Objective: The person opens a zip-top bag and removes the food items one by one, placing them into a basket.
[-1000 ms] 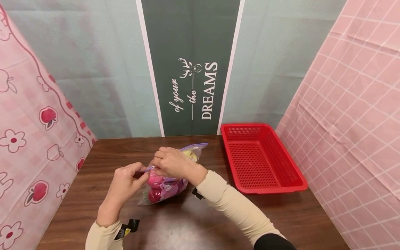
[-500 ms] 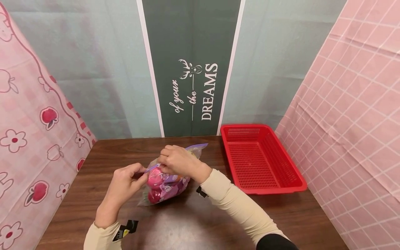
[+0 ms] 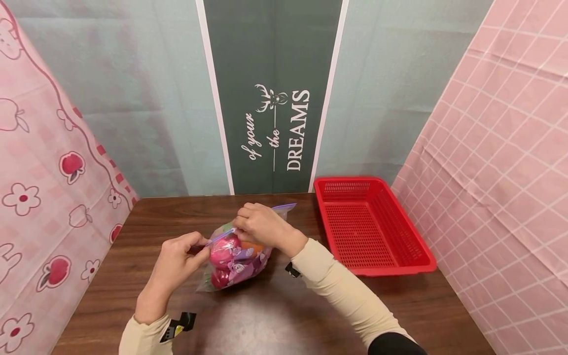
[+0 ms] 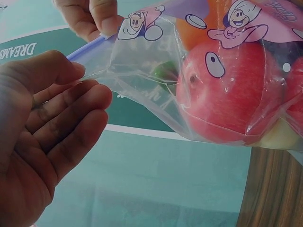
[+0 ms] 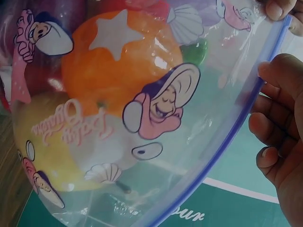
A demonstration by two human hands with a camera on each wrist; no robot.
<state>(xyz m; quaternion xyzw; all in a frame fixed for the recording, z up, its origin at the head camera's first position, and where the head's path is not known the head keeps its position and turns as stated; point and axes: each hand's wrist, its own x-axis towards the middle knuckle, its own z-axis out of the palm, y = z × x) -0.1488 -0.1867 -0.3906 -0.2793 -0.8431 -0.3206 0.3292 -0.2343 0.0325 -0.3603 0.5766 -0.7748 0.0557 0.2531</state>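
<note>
A clear zip bag (image 3: 241, 264) printed with cartoon figures stands on the table, holding a red apple (image 4: 227, 90), an orange fruit (image 5: 120, 61), a yellow fruit (image 5: 52, 146) and other pieces. My left hand (image 3: 179, 256) pinches the left end of its purple zip strip (image 5: 227, 137) between thumb and forefinger; its other fingers are loosely bent in the left wrist view. Farther right along the strip, my right hand (image 3: 264, 227) pinches the zip with thumb and forefinger. Part of the bag's top is hidden behind the right hand.
An empty red plastic basket (image 3: 366, 231) with slotted walls stands at the right on the brown wooden table (image 3: 248, 325). A green-grey backdrop (image 3: 275, 49) hangs at the back, and pink cloths (image 3: 501, 162) enclose both sides.
My right hand has slid to the right along the zip strip, uncovering more of it and of the fruit. The left hand stays in place at the strip's left end.
</note>
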